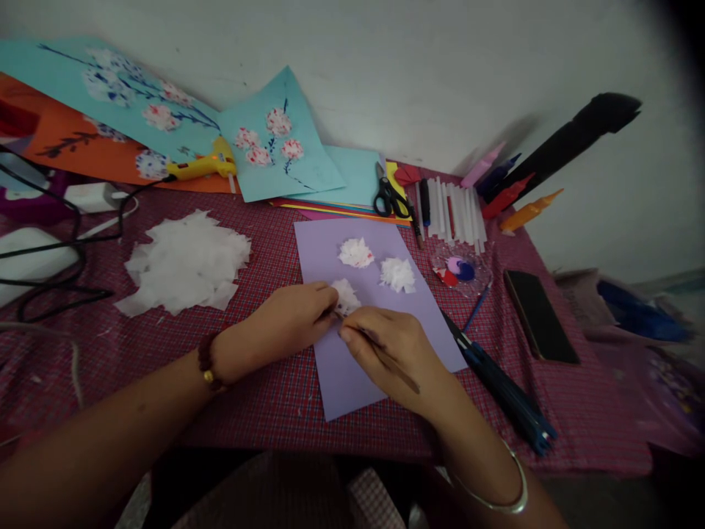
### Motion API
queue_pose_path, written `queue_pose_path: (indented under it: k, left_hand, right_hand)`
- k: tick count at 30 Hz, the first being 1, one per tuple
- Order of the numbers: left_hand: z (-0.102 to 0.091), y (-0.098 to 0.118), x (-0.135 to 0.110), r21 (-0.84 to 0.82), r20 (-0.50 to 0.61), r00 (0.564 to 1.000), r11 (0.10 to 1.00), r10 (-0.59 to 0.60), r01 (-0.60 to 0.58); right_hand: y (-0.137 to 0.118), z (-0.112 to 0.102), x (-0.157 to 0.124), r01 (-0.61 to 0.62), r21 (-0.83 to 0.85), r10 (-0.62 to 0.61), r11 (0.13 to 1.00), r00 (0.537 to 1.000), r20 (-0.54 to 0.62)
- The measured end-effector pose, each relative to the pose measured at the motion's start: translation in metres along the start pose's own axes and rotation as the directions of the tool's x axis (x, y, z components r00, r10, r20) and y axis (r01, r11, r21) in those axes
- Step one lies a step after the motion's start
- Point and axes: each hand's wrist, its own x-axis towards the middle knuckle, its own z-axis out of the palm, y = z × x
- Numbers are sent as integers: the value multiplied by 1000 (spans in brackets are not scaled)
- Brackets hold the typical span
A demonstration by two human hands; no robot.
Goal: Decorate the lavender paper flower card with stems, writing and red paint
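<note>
A purple paper sheet (352, 375) lies at an angle on the table, bearing three ruffled white paper flowers. The lowest paper flower (346, 295) is partly hidden by my hands. My left hand (297, 312) has its thumb and fingers pinched at that flower's left edge. In my right hand (391, 345) is a thin brown-handled paintbrush (399, 372), its tip down by the same flower. Above sit an upper paper flower (355, 253) with faint red marks and a right-hand paper flower (397, 274), mostly white.
Left is a pile of white paper pieces (187, 261), with a yellow glue gun (203, 165) and cables behind. Finished blue cards (313, 165), scissors (388, 195) and glue sticks (457, 213) line the back. Right are a paint palette (474, 286), a blue-handled tool (507, 393) and a phone (540, 316).
</note>
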Motion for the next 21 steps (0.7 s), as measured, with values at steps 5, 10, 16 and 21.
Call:
queue_pose_path:
  k: [5,10,16,21]
  left_hand:
    - [0,0,0,2,1,1000,1000,0,0]
    - [-1,2,1,14,10,1000,1000,-11,11]
    - [-4,4,0,26,20,1000,999,-25,24]
    - [-3,4,1,21,15,1000,999,-27,27]
  right_hand:
    - [-1,-1,1,-8,0,8,1000,1000,11]
    - [-1,-2,1,10,-4,-10,1000,1000,17]
    - [0,-1,0,18,-9,-17,1000,1000,10]
    - [-1,-1,1,12,-12,-12,1000,1000,9]
